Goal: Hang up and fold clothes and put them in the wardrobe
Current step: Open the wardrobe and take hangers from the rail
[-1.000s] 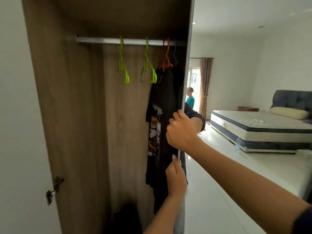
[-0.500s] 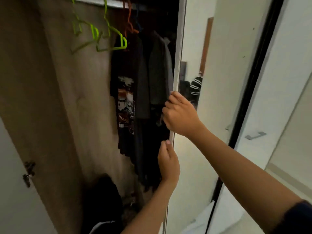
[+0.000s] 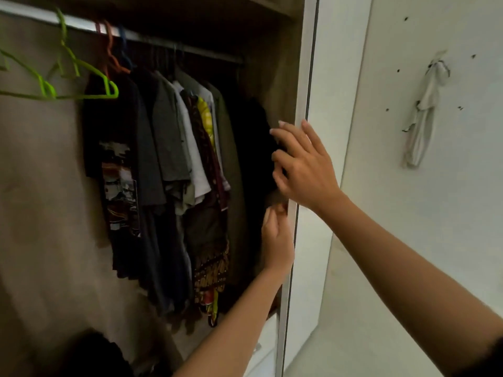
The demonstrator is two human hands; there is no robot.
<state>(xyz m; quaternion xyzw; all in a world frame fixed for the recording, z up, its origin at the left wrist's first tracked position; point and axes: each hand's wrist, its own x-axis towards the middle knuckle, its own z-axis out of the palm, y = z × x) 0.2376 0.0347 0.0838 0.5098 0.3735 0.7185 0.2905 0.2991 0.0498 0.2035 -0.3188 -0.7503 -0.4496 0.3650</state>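
1. Wood-grain panelling lines the open brown wardrobe (image 3: pixel 40 213), which fills the left and middle of the frame. A silver metal rail (image 3: pixel 168 46) slants across its top from upper left towards centre.
2. Hanging clothes (image 3: pixel 168 148), a tight row of grey, white, patterned and dark pieces, fall from that rail. Their long axis is vertical, and they lie left of both hands.
3. At centre right stands the white sliding door with its pale metal edge (image 3: pixel 299 77), and both hands are on it.
4. The right hand (image 3: pixel 302 164) is higher, its fingers spread and relaxed against the edge, gripping nothing. A black hanging garment (image 3: pixel 253 148) is just beside its fingertips.
5. The left hand (image 3: pixel 276 235) is lower, with its fingers curled onto the door's edge as if pinching it.
6. Two empty lime-green plastic hangers (image 3: pixel 81 85) hang at upper left, well apart from both hands. The right hand looks better placed for them, being nearer rail height, though the packed row lies between.
7. A dark heap (image 3: pixel 92 355) sits at lower left, too dim to identify. A white cloth (image 3: pixel 424 112) hangs on the wall at right.
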